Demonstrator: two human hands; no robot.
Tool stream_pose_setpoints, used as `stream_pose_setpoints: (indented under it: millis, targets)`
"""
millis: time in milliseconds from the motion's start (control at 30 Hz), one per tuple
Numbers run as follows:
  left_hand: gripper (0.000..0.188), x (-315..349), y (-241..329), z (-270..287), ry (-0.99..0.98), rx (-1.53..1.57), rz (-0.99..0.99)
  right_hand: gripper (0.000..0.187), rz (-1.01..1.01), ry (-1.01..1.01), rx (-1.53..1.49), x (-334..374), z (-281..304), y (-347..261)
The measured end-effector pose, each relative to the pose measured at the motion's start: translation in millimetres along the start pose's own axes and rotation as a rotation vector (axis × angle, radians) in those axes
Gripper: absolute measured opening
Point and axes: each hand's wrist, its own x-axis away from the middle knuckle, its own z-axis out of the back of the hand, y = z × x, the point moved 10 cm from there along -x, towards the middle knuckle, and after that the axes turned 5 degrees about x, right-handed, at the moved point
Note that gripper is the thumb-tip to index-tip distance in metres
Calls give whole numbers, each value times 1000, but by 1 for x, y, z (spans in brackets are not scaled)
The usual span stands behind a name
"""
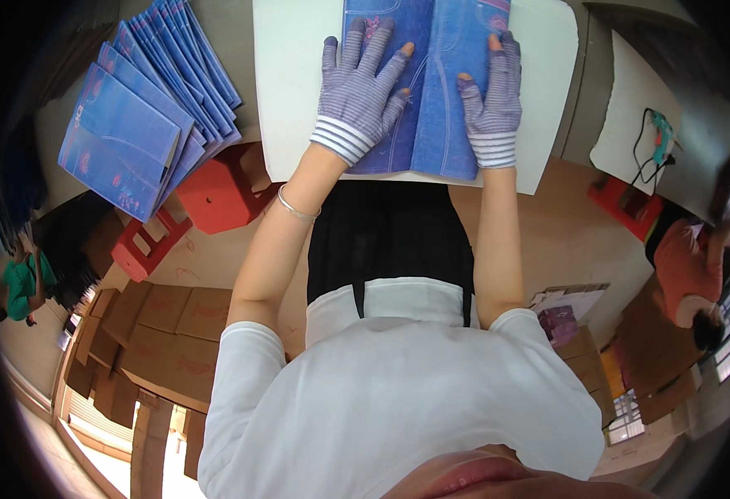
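So we've got blue covers [123,137] fanned out upper left, then, top centre, our left hand [356,100] palm-down, fingers spread wide, on an open cover [441,108], our right hand [496,108] palm-down at its right edge, fingers narrower.

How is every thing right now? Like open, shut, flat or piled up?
Blue folder: opened out, creased down the middle
Left hand: gloved, fingers spread, on the folder
Right hand: gloved, open, on the folder
White board: flat, under the folder
Blue pile: fanned out, overlapping
Green tool: lying down; on or off unclear
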Motion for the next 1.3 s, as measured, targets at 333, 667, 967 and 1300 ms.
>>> stream_pose_setpoints:
  millis: [333,667,967,1300]
  targets:
    - [60,1,-5,-12,4,-24,16,63,44,-70,250,-4,-14,-4]
    - [61,3,-9,-7,28,18,6,64,36,-97,294,-4,-20,-6]
    - [64,1,-10,-8,14,23,9,64,37,-163,407,-7,-25,-10]
    - [69,-36,-19,-7,-22,-66,-72,64,177,-241,550,-43,-37,-14]
